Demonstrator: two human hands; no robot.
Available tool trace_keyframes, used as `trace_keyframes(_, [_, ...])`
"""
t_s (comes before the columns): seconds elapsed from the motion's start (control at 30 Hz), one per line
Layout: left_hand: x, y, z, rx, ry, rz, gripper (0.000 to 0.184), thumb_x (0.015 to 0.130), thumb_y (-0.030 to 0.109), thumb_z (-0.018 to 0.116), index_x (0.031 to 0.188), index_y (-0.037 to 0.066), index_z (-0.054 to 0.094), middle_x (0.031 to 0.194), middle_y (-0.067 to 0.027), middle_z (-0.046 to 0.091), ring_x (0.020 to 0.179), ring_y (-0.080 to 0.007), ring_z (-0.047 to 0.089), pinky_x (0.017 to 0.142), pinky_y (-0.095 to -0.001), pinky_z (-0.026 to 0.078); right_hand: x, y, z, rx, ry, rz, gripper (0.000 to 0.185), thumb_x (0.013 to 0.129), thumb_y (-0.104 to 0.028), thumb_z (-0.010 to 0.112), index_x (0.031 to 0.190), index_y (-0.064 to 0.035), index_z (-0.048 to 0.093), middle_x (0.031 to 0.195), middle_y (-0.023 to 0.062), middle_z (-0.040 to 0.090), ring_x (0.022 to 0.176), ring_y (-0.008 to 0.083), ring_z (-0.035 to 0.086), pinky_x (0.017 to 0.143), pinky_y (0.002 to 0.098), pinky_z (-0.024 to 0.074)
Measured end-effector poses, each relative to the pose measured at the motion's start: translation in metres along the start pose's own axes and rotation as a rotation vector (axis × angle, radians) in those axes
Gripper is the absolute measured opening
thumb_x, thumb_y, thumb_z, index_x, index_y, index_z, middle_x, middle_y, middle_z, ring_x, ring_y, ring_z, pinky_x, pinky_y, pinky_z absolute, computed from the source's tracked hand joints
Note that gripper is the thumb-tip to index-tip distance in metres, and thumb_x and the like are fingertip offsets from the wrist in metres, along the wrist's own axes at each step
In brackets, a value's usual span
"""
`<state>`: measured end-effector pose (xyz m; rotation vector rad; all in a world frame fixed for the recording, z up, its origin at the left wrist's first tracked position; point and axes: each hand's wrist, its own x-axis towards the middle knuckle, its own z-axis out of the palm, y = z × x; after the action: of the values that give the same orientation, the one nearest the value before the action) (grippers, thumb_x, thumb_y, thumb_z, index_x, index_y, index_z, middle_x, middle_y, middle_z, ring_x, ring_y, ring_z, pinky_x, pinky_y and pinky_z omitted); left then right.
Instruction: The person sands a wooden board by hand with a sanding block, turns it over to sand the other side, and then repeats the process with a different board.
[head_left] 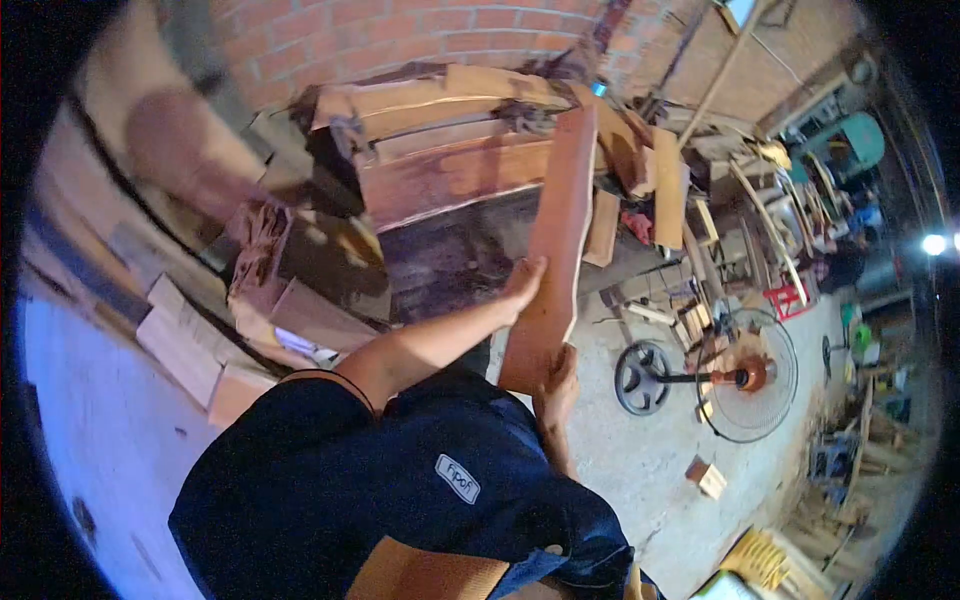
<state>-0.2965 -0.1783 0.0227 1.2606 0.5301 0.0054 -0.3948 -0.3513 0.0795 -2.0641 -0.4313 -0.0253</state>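
Plank (562,225) in left hand (524,284) and right hand (558,388), both curled firmly around its 2 long edges

1. The single view looks from the person's head, above the left hand (525,285) and the right hand (557,385).
2. It faces forward and steeply down: the dark shirt (330,480) lies below the hands, the brick wall (400,45) beyond them.
3. The shirt is nearest the lens, the hands farther off, the wall farther still.
4. The wide, round view takes in the fan (745,378) right of the hands and darkens at its corners.
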Motion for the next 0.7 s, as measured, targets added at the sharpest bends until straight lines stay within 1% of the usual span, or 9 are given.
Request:
trace_keyframes(0.07, [-0.047, 0.026, 0.012, 0.071, 0.014, -0.01, 0.088, 0.089, 0.069, 0.047, 0.152, 0.012, 0.023, 0.155, -0.0101, 0.03, 0.142, -0.0261, 0.027, 0.115, -0.0442, 0.024, -0.009, -0.011, -0.01, -0.37, -0.029, 0.074, 0.032, 0.087, -0.01, 0.058, 0.118, -0.007, 0.051, 0.09, 0.0212, 0.065, 0.086, 0.0445, 0.064, 0.072, 0.0455, 0.0509])
trace_keyframes(0.2, [-0.073, 0.02, -0.009, 0.055, 0.097, 0.052, 0.099, 0.08, 0.061, 0.07, 0.146, 0.004, 0.023, 0.145, -0.0153, 0.04, 0.132, -0.0271, 0.041, 0.109, -0.0415, 0.035, -0.026, 0.008, -0.025, -0.209, -0.136, -0.01, 0.031, 0.089, -0.011, 0.055, 0.119, -0.0082, 0.05, 0.094, 0.0239, 0.066, 0.086, 0.0448, 0.064, 0.069, 0.049, 0.0506])
trace_keyframes(0.23, [-0.074, 0.009, -0.015, 0.066, 0.199, 0.012, 0.091, 0.076, 0.054, 0.077, 0.138, 0.002, 0.037, 0.134, -0.0136, 0.052, 0.123, -0.0249, 0.05, 0.103, -0.0397, 0.041, -0.03, 0.008, -0.024, -0.213, -0.175, 0.002, 0.028, 0.089, -0.01, 0.053, 0.118, -0.007, 0.051, 0.095, 0.0246, 0.065, 0.087, 0.0455, 0.064, 0.069, 0.0485, 0.0507])
trace_keyframes(0.37, [-0.058, -0.049, -0.049, 0.006, 0.226, -0.18, 0.076, 0.073, 0.052, 0.08, 0.123, 0.0, 0.056, 0.117, -0.0134, 0.065, 0.112, -0.0226, 0.06, 0.097, -0.0375, 0.047, -0.031, 0.015, -0.013, -0.108, -0.207, 0.125, 0.029, 0.088, -0.01, 0.055, 0.116, -0.0038, 0.054, 0.096, 0.0266, 0.065, 0.091, 0.0455, 0.064, 0.074, 0.0473, 0.0508])
trace_keyframes(0.4, [-0.059, -0.047, -0.051, 0.0, 0.242, -0.191, 0.076, 0.073, 0.052, 0.08, 0.123, 0.0, 0.056, 0.117, -0.0134, 0.065, 0.112, -0.0226, 0.06, 0.097, -0.0375, 0.047, -0.03, 0.026, -0.01, 0.024, -0.189, 0.034, 0.032, 0.088, -0.013, 0.057, 0.118, -0.0023, 0.055, 0.097, 0.0267, 0.066, 0.092, 0.0447, 0.065, 0.074, 0.0464, 0.051])
trace_keyframes(0.53, [-0.091, 0.005, -0.041, -0.021, 0.251, -0.284, 0.066, 0.081, 0.046, 0.076, 0.129, 0.005, 0.056, 0.129, -0.0098, 0.06, 0.118, -0.0214, 0.056, 0.099, -0.0377, 0.046, -0.045, 0.005, -0.011, -0.235, -0.12, 0.034, 0.035, 0.088, -0.018, 0.06, 0.118, -0.0014, 0.054, 0.095, 0.0234, 0.067, 0.088, 0.0433, 0.066, 0.072, 0.0456, 0.0508])
trace_keyframes(0.6, [-0.077, -0.02, -0.045, -0.437, -0.04, -0.107, 0.053, 0.086, 0.034, 0.074, 0.128, 0.007, 0.057, 0.128, -0.0071, 0.06, 0.118, -0.0209, 0.056, 0.101, -0.0368, 0.046, -0.053, 0.008, -0.012, -0.305, -0.097, 0.005, 0.036, 0.089, -0.02, 0.061, 0.119, -0.0016, 0.054, 0.094, 0.0223, 0.067, 0.086, 0.0425, 0.066, 0.071, 0.0456, 0.0507])
trace_keyframes(0.63, [-0.085, -0.009, -0.048, -0.444, -0.031, -0.12, 0.053, 0.086, 0.034, 0.074, 0.128, 0.007, 0.057, 0.128, -0.0071, 0.06, 0.118, -0.0209, 0.056, 0.101, -0.0368, 0.046, -0.058, 0.006, -0.012, -0.329, -0.05, -0.066, 0.036, 0.09, -0.022, 0.061, 0.12, -0.0019, 0.053, 0.091, 0.0218, 0.066, 0.082, 0.0421, 0.065, 0.069, 0.0461, 0.0502])
trace_keyframes(0.7, [-0.099, 0.02, -0.061, -0.532, -0.348, -0.097, 0.044, 0.088, 0.024, 0.072, 0.127, 0.008, 0.057, 0.127, -0.0043, 0.061, 0.118, -0.0206, 0.056, 0.102, -0.0367, 0.045, -0.063, -0.003, -0.009, -0.283, 0.016, -0.156, 0.037, 0.093, -0.025, 0.06, 0.12, -0.0014, 0.051, 0.084, 0.0208, 0.063, 0.072, 0.04, 0.063, 0.062, 0.047, 0.0485])
